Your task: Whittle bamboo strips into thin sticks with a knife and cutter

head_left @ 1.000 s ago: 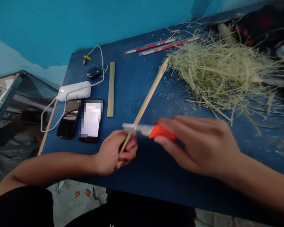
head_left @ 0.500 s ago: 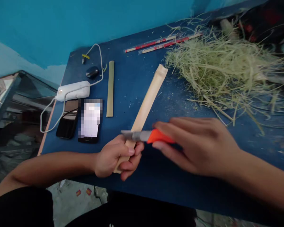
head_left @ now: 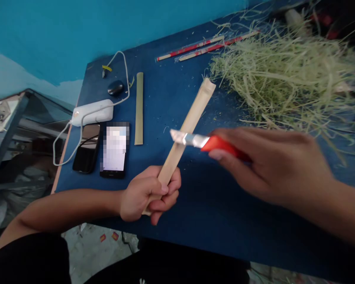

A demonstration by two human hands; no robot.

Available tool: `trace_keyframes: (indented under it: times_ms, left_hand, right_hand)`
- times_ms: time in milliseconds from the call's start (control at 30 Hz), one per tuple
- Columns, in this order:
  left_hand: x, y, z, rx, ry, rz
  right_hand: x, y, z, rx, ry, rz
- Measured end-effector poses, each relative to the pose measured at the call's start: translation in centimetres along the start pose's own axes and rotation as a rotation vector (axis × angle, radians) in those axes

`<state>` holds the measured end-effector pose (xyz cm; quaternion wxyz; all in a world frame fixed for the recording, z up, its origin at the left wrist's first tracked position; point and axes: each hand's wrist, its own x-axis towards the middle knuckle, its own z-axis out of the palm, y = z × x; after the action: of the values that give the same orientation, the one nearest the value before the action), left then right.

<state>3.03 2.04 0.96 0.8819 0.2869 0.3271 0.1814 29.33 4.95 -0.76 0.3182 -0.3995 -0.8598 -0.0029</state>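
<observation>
"Shifted up the work since the frame half a second earlier: a utility knife with an orange-red handle and silver metal blade (head_left: 199, 141), now lying across a long, flat, pale bamboo-like strip (head_left: 195, 112) about midway along, where before it was just beside the left hand."

"And the hands themselves?"

"Left hand (head_left: 150, 193) closed around the strip's near end, thumb resting on the pale upper face, its place scarcely changed. Right hand (head_left: 272, 165) wrapped around the knife's handle, thumb along the near side."

"Is the edge biting?"

"Cannot be told; blur hides any contact. The strip slants above a dark blue tabletop (head_left: 165, 98), far end toward a tangled heap of pale green, hair-thin shavings (head_left: 284, 79)."

"What would make the stroke a good one?"

"Likely a shallow blade angle and light, even pressure (a steep edge would probably dig in and gouge). The left grip should stay firm, since so narrow a piece could twist under the blade."

"Any danger?"

"The left thumb, chiefly. It lies on the same face the blade crosses, so strokes toward it would best stop well short."
</observation>
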Motion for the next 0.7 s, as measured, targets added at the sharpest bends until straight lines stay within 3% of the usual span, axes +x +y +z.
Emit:
trace_keyframes:
  times_ms: [100,233,333,467,600,700]
  left_hand:
    - [0.0,-0.1,0.0,-0.003,0.013,0.002]
    - [-0.1,-0.3,0.0,0.015,0.029,-0.02]
    - [-0.2,-0.3,0.2,0.027,0.056,-0.016]
    - [-0.3,-0.3,0.3,0.029,0.062,-0.031]
    - [-0.3,-0.3,0.3,0.041,0.075,-0.016]
    - [-0.3,-0.4,0.3,0.055,0.077,-0.022]
  right_hand:
    - [0.0,0.1,-0.1,0.029,-0.02,-0.05]
    - [0.3,0.6,-0.4,-0.125,0.094,0.012]
    - [0.5,0.9,-0.6,-0.038,0.039,-0.044]
    - [0.5,1.4,-0.6,-0.164,0.094,0.078]
    - [0.6,1.7,-0.6,-0.06,0.074,-0.004]
    - [0.7,1.9,-0.4,-0.174,0.116,0.108]
